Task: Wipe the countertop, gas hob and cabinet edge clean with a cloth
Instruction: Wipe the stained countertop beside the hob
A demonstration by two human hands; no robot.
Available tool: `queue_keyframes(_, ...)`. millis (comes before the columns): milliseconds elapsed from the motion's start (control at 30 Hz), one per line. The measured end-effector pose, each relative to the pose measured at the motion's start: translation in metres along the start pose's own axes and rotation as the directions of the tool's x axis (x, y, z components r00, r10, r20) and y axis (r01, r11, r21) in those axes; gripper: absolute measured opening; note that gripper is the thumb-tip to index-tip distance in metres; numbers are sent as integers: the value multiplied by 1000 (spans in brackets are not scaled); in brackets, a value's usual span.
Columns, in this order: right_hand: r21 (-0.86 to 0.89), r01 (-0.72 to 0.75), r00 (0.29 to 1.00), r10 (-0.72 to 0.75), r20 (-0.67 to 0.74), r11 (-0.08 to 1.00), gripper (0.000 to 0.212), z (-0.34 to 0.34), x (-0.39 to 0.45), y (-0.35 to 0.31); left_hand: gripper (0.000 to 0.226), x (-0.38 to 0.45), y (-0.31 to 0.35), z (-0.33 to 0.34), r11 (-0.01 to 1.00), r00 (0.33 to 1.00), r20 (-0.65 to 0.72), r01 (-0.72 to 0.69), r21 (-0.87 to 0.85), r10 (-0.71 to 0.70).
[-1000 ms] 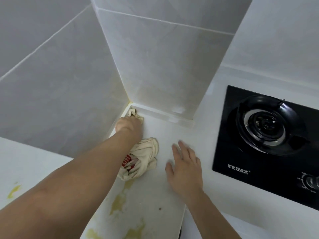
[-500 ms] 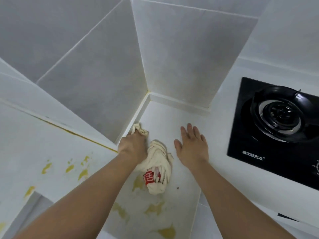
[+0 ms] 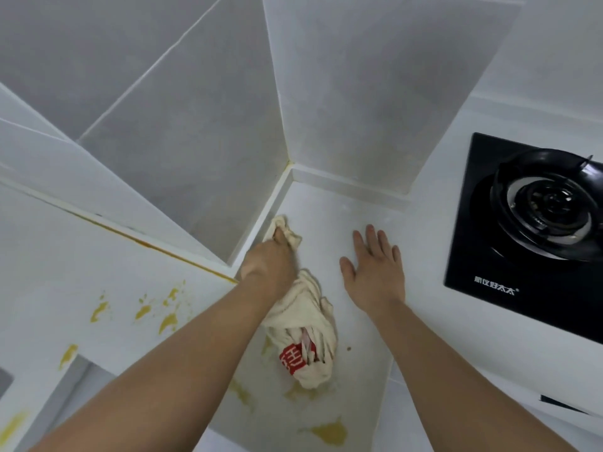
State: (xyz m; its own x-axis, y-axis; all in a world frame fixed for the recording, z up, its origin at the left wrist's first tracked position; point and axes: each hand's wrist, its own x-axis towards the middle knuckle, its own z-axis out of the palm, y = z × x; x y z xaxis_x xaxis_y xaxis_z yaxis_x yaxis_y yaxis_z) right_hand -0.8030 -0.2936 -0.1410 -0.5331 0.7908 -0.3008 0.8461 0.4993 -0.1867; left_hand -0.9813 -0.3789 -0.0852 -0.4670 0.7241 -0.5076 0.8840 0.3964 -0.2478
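Grey wall tiles (image 3: 182, 132) with pale grout lines meet at corner; second tiled face (image 3: 365, 93) rises behind. White skirting strip (image 3: 346, 187) runs along wall base. Yellow splatter stains (image 3: 156, 308) on white surface at left; small dark speck (image 3: 349, 348) at centre.

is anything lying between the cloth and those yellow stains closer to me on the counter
Nothing visible does. The cloth, gripped by the left hand, trails straight toward the yellow stains over bare countertop. The right hand rests flat off to the side.
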Motion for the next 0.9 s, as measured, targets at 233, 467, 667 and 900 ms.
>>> queue_keyframes(233,15,19,1000,-19,4,1000,70,-5,10,6,69,52,13,-27,991,999,-35,9,-132,-14)
queue_keyframes(467,52,11,999,-13,49,999,71,-7,7,5,55,-43,-4,54,965,945,-287,-209,-158,158)
queue_keyframes(667,99,1,999,-4,32,995,68,-12,10,1,94,-67,-14,73,909,957,-245,-234,-346,153)
queue_keyframes(900,157,25,990,-46,131,987,65,-26,2,4,111,-60,23,85,936,977,-186,-162,-314,106)
